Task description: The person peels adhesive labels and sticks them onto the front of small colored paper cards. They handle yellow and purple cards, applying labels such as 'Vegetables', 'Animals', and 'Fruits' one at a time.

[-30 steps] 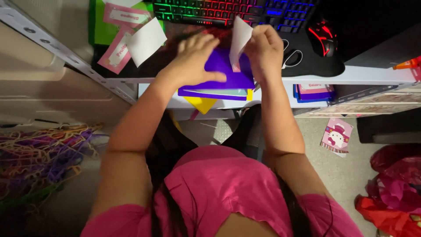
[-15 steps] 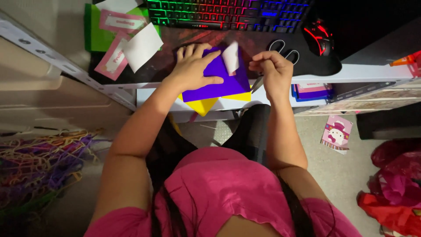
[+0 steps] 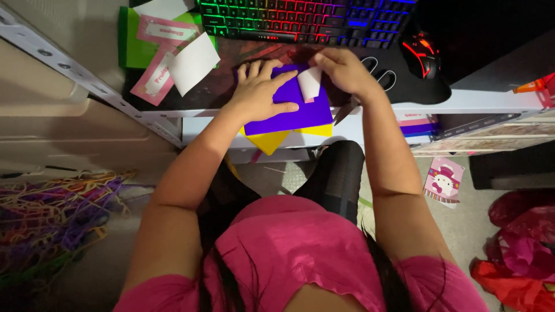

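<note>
A purple paper sheet [image 3: 292, 112] lies on the desk's front edge, over yellow sheets [image 3: 269, 140] that stick out below it. My left hand [image 3: 259, 92] lies flat on the purple sheet's left part, fingers spread. My right hand [image 3: 346, 74] rests at the sheet's upper right, its fingers on a small white paper piece [image 3: 310, 84] with a pink edge that lies on the purple sheet.
A rainbow-lit keyboard [image 3: 306, 20] runs along the desk's back, with a black and red mouse [image 3: 421, 53] to the right. White and pink cards [image 3: 173, 60] and a green sheet [image 3: 134, 49] lie at left. Scissors handles [image 3: 381, 72] show near my right wrist. A tangle of coloured bands [image 3: 52, 214] lies on the floor at left.
The white piece, held up a second ago, has come down onto the purple sheet. My left hand has flattened on the sheet, and my right hand has moved up and left to the white piece.
</note>
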